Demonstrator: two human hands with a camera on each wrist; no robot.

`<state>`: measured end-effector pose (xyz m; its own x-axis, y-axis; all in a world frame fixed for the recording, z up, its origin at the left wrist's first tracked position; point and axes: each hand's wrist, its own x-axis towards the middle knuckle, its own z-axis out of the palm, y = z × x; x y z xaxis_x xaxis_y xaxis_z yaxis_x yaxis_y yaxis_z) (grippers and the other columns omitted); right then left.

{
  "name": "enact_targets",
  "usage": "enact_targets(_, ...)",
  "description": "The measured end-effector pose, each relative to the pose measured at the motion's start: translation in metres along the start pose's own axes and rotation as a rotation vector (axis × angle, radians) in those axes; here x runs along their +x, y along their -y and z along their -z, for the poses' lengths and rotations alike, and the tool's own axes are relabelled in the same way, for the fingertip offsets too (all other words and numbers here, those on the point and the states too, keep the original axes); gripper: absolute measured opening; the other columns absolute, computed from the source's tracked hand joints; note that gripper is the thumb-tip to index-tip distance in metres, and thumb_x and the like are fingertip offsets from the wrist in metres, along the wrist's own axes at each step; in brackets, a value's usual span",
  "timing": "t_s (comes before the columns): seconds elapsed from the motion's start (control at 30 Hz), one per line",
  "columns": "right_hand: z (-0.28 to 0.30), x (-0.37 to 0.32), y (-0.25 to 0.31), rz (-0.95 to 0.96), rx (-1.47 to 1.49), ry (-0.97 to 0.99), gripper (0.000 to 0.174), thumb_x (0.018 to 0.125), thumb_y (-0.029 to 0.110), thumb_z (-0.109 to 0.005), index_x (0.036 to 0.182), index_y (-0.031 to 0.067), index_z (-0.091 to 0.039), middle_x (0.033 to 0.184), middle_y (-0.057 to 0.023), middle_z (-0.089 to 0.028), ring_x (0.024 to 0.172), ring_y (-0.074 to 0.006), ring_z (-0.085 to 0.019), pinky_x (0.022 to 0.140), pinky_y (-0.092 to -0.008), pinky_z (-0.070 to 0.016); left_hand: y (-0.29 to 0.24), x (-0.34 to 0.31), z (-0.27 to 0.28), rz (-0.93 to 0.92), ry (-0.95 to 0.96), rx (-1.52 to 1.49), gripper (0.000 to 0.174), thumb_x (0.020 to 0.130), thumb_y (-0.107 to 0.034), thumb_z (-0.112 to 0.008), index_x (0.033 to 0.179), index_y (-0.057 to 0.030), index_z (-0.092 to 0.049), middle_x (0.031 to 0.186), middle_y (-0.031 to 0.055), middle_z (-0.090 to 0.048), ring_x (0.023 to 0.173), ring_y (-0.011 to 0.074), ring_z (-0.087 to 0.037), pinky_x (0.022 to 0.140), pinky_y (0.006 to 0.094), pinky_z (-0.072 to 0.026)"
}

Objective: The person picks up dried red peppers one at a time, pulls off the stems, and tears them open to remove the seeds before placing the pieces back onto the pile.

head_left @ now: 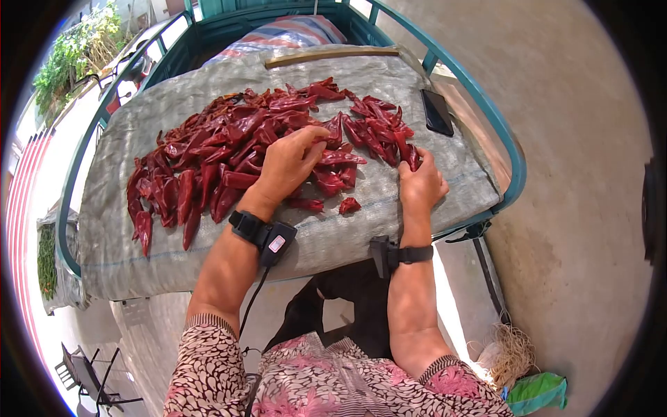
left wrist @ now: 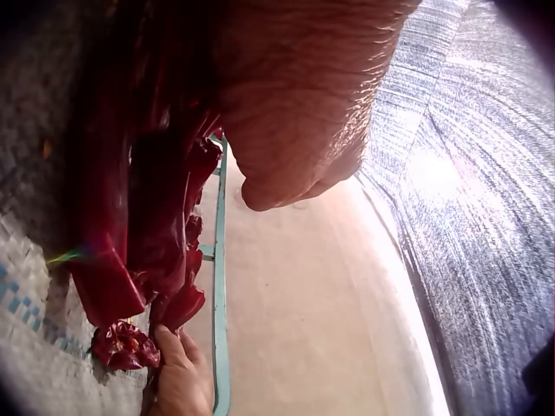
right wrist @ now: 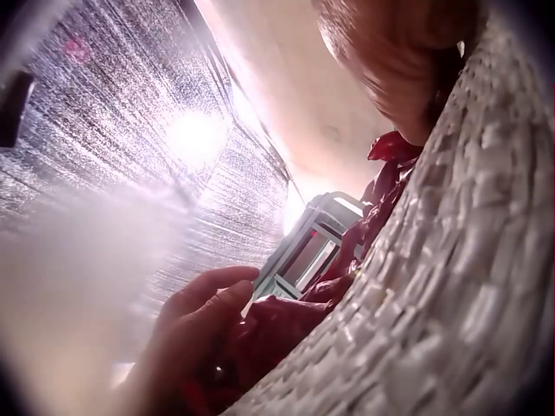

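A broad heap of dried red chili peppers (head_left: 229,142) lies on a grey woven sheet (head_left: 375,229). My left hand (head_left: 288,163) is over the heap's right part, its thumb and fingertips pinching at a dried chili pepper (head_left: 334,131). In the right wrist view that left hand (right wrist: 199,321) has thumb and forefinger close together beside a pepper. Farther right, my right hand (head_left: 422,184) grips another dried chili pepper (head_left: 412,158) at the lower end of a smaller pile (head_left: 379,125). The left wrist view shows the right hand (left wrist: 184,381) below the peppers.
A black phone (head_left: 436,112) lies on the sheet at the right. Teal cart rails (head_left: 472,80) surround the load, with a wooden strip (head_left: 330,55) and a striped sack (head_left: 278,35) at the far end. One loose pepper piece (head_left: 349,206) sits near the front.
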<state>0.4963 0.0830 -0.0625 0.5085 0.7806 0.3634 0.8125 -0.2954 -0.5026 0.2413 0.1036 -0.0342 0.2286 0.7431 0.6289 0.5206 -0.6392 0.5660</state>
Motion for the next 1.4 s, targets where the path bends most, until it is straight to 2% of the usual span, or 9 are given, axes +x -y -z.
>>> enact_targets(0.1, 0.000, 0.003, -0.001, -0.034, 0.107, -0.100, 0.043, 0.082, 0.027, -0.072, 0.123, 0.0180, -0.065, 0.114, -0.0036, -0.071, 0.107, -0.0261, -0.063, 0.107, -0.0455, -0.0310, -0.001, 0.000, 0.000, -0.039, -0.017, -0.038, 0.025, 0.091, -0.016, -0.071, 0.115, -0.0097, -0.066, 0.089, 0.0113, -0.070, 0.076, 0.0261, -0.070, 0.068, 0.0356, -0.0544)
enact_targets(0.3, 0.012, -0.021, 0.033, 0.335, 0.728, -0.040, 0.044, 0.081, 0.005, -0.075, 0.124, 0.0081, -0.064, 0.114, -0.0132, -0.068, 0.105, -0.0302, -0.065, 0.091, -0.0389, -0.0528, -0.013, -0.001, 0.009, 0.011, 0.068, -0.137, 0.047, 0.093, -0.020, -0.073, 0.135, -0.0082, -0.057, 0.070, 0.0043, -0.048, 0.062, 0.0131, -0.048, 0.064, 0.0287, -0.0456)
enact_targets(0.5, 0.012, -0.036, 0.055, 0.552, 0.707, 0.105, 0.044, 0.080, 0.003, -0.075, 0.122, 0.0083, -0.065, 0.113, -0.0115, -0.067, 0.105, -0.0301, -0.065, 0.092, -0.0386, -0.0516, -0.003, 0.001, -0.001, -0.150, 0.008, -0.221, 0.032, 0.097, -0.025, -0.067, 0.122, -0.0050, -0.064, 0.081, 0.0086, -0.064, 0.071, 0.0183, -0.063, 0.067, 0.0311, -0.0491)
enact_targets(0.7, 0.011, -0.037, 0.058, 0.425, 0.809, 0.157, 0.043, 0.082, 0.004, -0.075, 0.123, 0.0070, -0.064, 0.114, -0.0108, -0.068, 0.104, -0.0286, -0.066, 0.092, -0.0376, -0.0516, -0.003, 0.000, 0.007, -0.004, 0.049, -0.101, 0.018, 0.093, -0.022, -0.066, 0.105, -0.0077, -0.066, 0.079, 0.0129, -0.070, 0.073, 0.0305, -0.071, 0.065, 0.0382, -0.0538)
enact_targets(0.8, 0.009, -0.038, 0.056, 0.353, 0.898, 0.169, 0.039, 0.088, 0.009, -0.074, 0.125, 0.0066, -0.063, 0.115, -0.0108, -0.069, 0.099, -0.0238, -0.067, 0.088, -0.0344, -0.0534, -0.006, 0.000, 0.008, 0.079, 0.017, -0.043, 0.019, 0.093, -0.017, -0.066, 0.108, -0.0048, -0.066, 0.065, 0.0057, -0.057, 0.057, 0.0108, -0.053, 0.055, 0.0284, -0.0422)
enact_targets(0.9, 0.010, -0.038, 0.055, 0.265, 1.026, 0.232, 0.034, 0.095, 0.015, -0.070, 0.126, 0.0046, -0.061, 0.110, -0.0110, -0.072, 0.087, -0.0171, -0.067, 0.078, -0.0292, -0.0544, -0.018, 0.002, 0.013, 0.247, -0.019, -0.012, 0.021, 0.090, -0.026, -0.070, 0.103, -0.0091, -0.068, 0.072, 0.0098, -0.068, 0.062, 0.0225, -0.066, 0.059, 0.0347, -0.0506)
enact_targets(1.0, 0.011, -0.038, 0.055, 0.191, 1.162, 0.340, 0.030, 0.101, 0.019, -0.063, 0.125, 0.0022, -0.057, 0.102, -0.0107, -0.073, 0.074, -0.0116, -0.065, 0.067, -0.0247, -0.0527, -0.017, 0.001, 0.015, 0.168, -0.093, 0.025, 0.024, 0.090, -0.028, -0.073, 0.106, -0.0099, -0.069, 0.073, 0.0078, -0.066, 0.055, 0.0194, -0.060, 0.055, 0.0336, -0.0481)
enact_targets(1.3, 0.020, -0.045, 0.070, 0.132, 1.353, 0.586, 0.027, 0.109, 0.028, -0.049, 0.120, 0.0027, -0.050, 0.093, -0.0095, -0.073, 0.057, -0.0059, -0.054, 0.050, -0.0205, -0.0435, -0.011, 0.008, 0.011, -0.336, -0.089, 0.053, 0.031, 0.089, -0.027, -0.074, 0.113, -0.0067, -0.070, 0.087, 0.0095, -0.062, 0.087, 0.0284, -0.057, 0.077, 0.0382, -0.0484)
enact_targets(1.4, 0.017, -0.048, 0.074, 0.147, 1.324, 0.622, 0.027, 0.109, 0.029, -0.048, 0.118, 0.0029, -0.050, 0.088, -0.0074, -0.070, 0.054, -0.0049, -0.052, 0.045, -0.0199, -0.0401, -0.009, 0.005, 0.005, -0.309, -0.044, -0.031, 0.028, 0.090, -0.025, -0.073, 0.110, -0.0049, -0.069, 0.086, 0.0099, -0.061, 0.089, 0.0296, -0.058, 0.079, 0.0398, -0.0484)
